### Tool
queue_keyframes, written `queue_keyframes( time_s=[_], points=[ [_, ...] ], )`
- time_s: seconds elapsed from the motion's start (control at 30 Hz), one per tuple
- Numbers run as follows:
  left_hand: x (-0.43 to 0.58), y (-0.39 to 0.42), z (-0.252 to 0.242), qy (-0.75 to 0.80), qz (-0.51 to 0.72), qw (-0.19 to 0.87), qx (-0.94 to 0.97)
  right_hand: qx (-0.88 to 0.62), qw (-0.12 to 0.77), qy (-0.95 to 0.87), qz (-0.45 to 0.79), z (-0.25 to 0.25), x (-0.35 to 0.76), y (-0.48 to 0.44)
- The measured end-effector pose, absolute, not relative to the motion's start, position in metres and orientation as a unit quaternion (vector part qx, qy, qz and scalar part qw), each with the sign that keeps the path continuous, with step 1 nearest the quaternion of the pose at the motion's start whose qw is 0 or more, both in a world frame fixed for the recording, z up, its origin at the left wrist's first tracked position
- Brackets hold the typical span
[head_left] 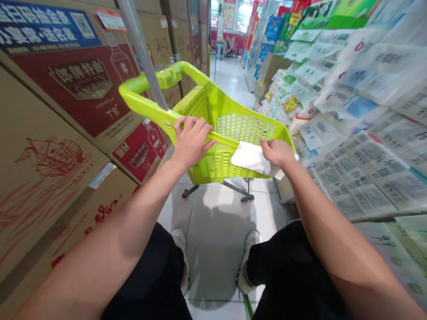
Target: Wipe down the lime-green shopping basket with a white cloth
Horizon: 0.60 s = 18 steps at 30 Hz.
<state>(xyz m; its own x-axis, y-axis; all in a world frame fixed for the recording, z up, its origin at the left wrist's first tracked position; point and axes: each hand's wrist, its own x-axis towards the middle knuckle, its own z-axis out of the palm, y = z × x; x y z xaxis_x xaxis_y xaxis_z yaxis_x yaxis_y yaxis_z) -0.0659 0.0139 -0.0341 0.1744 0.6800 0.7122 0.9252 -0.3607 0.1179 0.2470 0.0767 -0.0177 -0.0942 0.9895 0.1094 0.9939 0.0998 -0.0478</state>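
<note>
One yellow-green shopping cart [215, 100] is standing on the tiled floor [213, 249] just ahead of the person's white shoes [180, 242], its handle lying to the left. Left grip [191, 140] is clasping the near rim, fingers hooked across the top, apparently steadying the cart. Right grip [278, 153] is holding a white cloth [248, 155] against the outside of the same side, toward the front end; whether fabric or paper, cannot tell. Step in hand: seemingly wiping that near side. Next move would probably be calling for sliding the cloth along rim and lattice, the left grip bracing the cart against rolling. Grey pole [144, 53] is rising beside the handle. Cardboard boxes [43, 178] are lining the left; plastic-wrapped packs [356, 169] are crowding the right, leaving little room.
</note>
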Motion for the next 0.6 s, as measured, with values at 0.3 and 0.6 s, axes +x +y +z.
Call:
queue_keyframes(
  time_s=[0.3, 0.6],
  points=[
    [-0.048, 0.007, -0.039, -0.546, -0.358, 0.201, -0.73, -0.599, 0.174, -0.779, -0.061, -0.017, 0.143, 0.052],
    [-0.071, 0.014, -0.041, -0.546, -0.365, 0.201, -0.727, -0.534, 0.124, -0.83, -0.101, -0.026, 0.193, 0.049]
  ],
)
